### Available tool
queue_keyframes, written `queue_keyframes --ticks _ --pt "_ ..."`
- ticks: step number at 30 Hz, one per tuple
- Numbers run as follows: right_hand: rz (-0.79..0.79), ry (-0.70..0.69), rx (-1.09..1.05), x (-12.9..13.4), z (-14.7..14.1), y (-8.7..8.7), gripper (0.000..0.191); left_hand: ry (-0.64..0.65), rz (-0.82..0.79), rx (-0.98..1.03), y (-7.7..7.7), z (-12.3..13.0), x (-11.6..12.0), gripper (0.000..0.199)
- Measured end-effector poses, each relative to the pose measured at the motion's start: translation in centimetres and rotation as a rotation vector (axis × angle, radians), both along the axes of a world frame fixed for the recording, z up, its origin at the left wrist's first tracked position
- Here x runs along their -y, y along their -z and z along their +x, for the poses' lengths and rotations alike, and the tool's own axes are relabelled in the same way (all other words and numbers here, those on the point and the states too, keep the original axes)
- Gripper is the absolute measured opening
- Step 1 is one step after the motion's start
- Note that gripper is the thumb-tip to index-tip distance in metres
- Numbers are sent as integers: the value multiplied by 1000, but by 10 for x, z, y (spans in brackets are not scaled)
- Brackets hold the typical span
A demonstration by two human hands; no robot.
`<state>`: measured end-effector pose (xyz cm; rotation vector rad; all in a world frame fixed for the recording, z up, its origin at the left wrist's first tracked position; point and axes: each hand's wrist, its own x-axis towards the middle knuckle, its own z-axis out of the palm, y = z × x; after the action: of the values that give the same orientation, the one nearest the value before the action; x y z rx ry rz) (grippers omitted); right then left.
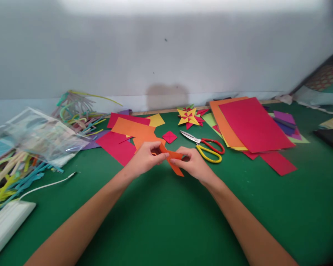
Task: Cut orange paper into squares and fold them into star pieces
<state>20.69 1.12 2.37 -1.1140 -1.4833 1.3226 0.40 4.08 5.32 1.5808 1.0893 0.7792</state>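
Between my hands, above the green table, is a folded piece of orange paper [175, 155] with a narrow flap hanging down. My left hand [148, 157] pinches its left part between thumb and fingers. On the other side my right hand [191, 162] grips the right part, thumb toward me. Just beyond the paper lies a small red folded square [170, 137] with crease lines. A pair of scissors [202, 145] with one red and one yellow handle rests beyond my right hand, blades pointing left. Farther back sits a yellow and red folded paper star [188, 117].
Red and orange paper sheets [133, 128] lie beyond my left hand. A stack topped by a large red sheet [255, 125] is at the right. Craft strips [19, 170], a clear plastic bag [41, 129] and a white power strip [11, 225] with a cable occupy the left. A wall [166, 55] stands behind.
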Motion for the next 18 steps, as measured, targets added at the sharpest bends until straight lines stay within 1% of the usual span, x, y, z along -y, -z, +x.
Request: queue_keyframes --ticks 2,6,8,12,18 --pt "-5 -1 0 0 0 -1 16 5 -10 14 1 2 1 17" --pt "-77 42 -118 2 -5 -2 24 -40 -28 154 4 7 4 21" --pt "-111 54 -162 3 -6 -2 26 -66 -23 184 6 8 5 24" --pt "-125 45 -175 3 -6 -2 25 -82 6 158 6 7 5 26" --pt "-156 34 -197 2 -4 -3 28 -36 -6 111 1 1 4 35"
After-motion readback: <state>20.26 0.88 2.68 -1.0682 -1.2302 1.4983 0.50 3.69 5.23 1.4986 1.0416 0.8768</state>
